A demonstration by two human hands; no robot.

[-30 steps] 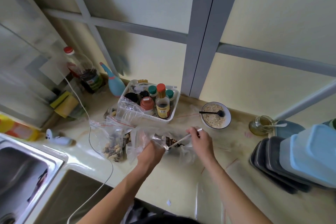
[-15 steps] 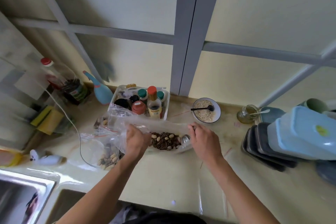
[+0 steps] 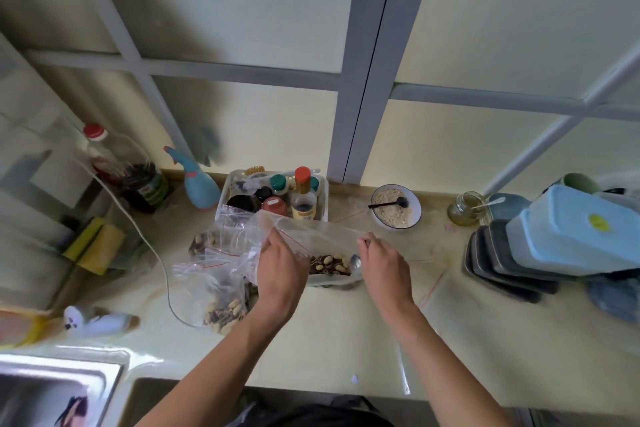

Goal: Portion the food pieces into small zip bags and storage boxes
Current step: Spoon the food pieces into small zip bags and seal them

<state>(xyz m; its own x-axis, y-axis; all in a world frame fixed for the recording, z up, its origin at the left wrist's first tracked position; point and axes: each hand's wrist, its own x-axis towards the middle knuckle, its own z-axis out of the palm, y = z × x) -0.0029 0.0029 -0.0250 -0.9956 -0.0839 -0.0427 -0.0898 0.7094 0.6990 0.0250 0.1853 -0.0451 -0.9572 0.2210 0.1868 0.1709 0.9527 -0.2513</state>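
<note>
Nearest on the surface (image 3: 339, 340), the left hand (image 3: 282, 270) pinches one end of a clear zip bag (image 3: 318, 236) and the right hand (image 3: 382, 263) grips the other, fingers curled. Nuts and seeds (image 3: 329, 265) lie in it, with a spoon (image 3: 355, 261) beside the right hand. A filled bag (image 3: 221, 302) lies left. Farther back stand a condiment tray (image 3: 323, 191) and an oat bowl (image 3: 415, 215); blue storage boxes (image 3: 568, 236) are stacked to the right.

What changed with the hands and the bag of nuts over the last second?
The left hand and right hand spread apart, stretching the clear bag wide open over the nuts and seeds. The right hand lowered its spoon into the bag. The oat bowl stayed put.
</note>
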